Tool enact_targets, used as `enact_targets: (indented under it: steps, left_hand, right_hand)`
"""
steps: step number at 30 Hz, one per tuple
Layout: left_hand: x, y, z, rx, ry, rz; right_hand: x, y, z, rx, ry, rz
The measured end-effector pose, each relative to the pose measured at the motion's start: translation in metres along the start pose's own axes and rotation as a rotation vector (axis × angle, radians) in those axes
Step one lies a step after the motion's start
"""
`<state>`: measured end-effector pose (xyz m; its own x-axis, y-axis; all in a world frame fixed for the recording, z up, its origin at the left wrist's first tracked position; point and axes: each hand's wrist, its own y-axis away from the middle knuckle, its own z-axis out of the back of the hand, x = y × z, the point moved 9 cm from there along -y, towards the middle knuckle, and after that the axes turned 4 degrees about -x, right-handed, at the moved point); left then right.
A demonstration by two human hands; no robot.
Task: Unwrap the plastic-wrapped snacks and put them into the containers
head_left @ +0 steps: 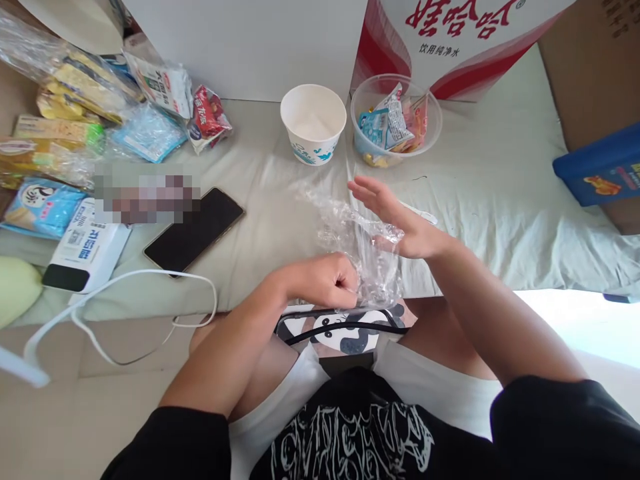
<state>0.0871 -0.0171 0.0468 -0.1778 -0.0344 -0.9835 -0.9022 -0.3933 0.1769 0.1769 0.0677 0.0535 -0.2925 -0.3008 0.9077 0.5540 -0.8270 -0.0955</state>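
My left hand is closed in a fist around the near-left edge of a crumpled clear plastic bag. The bag is loose and see-through, spread above the front edge of the cloth. My right hand is open at its far right side, fingers stretched toward the left. Part of the plastic lies over or against the right thumb; whether it is pinched there I cannot make out. Beyond the hands stand a white paper bowl with blue print and a clear plastic bowl holding several small snack packets.
A black phone lies on the pale green cloth to the left, near a white cable and several snack packages. Behind stands a large white and red carton. A blue package is at far right.
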Motion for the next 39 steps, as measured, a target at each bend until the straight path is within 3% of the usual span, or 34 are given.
enact_targets:
  steps: [6,8,10,12,14,16,19,23,25,27,28,29,31,32,34,36,39]
  left_hand:
    - [-0.015,-0.003,-0.027,0.213,0.111,-0.024]
    - [-0.016,0.000,-0.023,0.240,0.139,0.011]
    - [-0.011,0.006,-0.004,0.155,0.153,0.064]
    - [-0.001,0.014,0.024,-0.022,0.159,0.101]
    - [0.010,0.026,0.057,-0.272,0.200,0.095]
    - [0.021,0.038,0.087,-0.534,0.276,0.079]
    - [0.040,0.049,0.118,-0.857,0.361,0.136]
    - [0.065,0.062,0.140,-1.213,0.479,0.355]
    - [0.057,0.079,0.150,-1.470,0.409,0.280]
    - [0.026,0.099,0.150,-1.701,0.110,0.024]
    - [0.005,0.099,0.142,-1.692,-0.118,-0.112]
    - [-0.013,0.091,0.130,-1.586,-0.330,-0.225]
    - [-0.023,0.047,0.092,-1.049,-0.599,-0.300]
    - [-0.016,0.029,0.071,-0.795,-0.691,-0.256]
    - [0.006,0.012,0.049,-0.509,-0.768,-0.110]
    - [0.018,0.011,0.051,-0.474,-0.757,-0.014]
    - [0.015,0.025,0.075,-0.665,-0.649,-0.006]
  right_hand:
    - [-0.010,-0.009,-0.026,0.081,-0.110,-0.010]
    - [-0.007,-0.008,-0.024,0.095,-0.135,0.006]
    - [-0.007,-0.001,-0.006,-0.030,-0.145,-0.007]
    - [-0.009,0.016,0.025,-0.301,-0.143,-0.007]
    - [-0.009,0.043,0.053,-0.582,-0.127,0.043]
    - [-0.011,0.065,0.067,-0.743,-0.071,0.092]
    - [-0.015,0.085,0.074,-0.868,0.113,0.100]
    - [-0.024,0.094,0.081,-0.963,0.184,0.151]
    - [-0.034,0.093,0.083,-0.958,0.129,0.129]
    - [-0.043,0.091,0.084,-0.951,0.103,0.070]
    - [-0.046,0.091,0.084,-0.944,0.108,0.032]
    - [-0.048,0.091,0.084,-0.942,0.119,-0.004]
    - [-0.049,0.093,0.085,-0.951,0.146,-0.065]
    - [-0.049,0.094,0.086,-0.957,0.161,-0.091]
    - [-0.049,0.096,0.088,-0.960,0.199,-0.139]
    - [-0.048,0.097,0.089,-0.940,0.258,-0.171]
    - [-0.038,0.094,0.085,-0.894,0.392,-0.119]
